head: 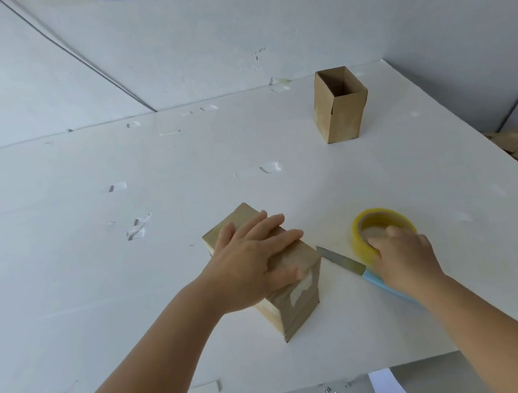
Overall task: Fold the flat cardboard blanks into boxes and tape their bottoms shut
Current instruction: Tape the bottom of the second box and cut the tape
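On a white table, the left hand lies flat, fingers spread, on the upturned face of a folded cardboard box standing near the table's front edge. A strip of clear tape shows on the box's near side, just below the thumb. To its right, the right hand grips a yellow tape roll that rests on the table, fingertips curled into its core. A knife with a light blue handle lies between box and roll, the handle partly under the right wrist. Farther back on the right, a second cardboard box stands upright with its top open, well apart from the hands.
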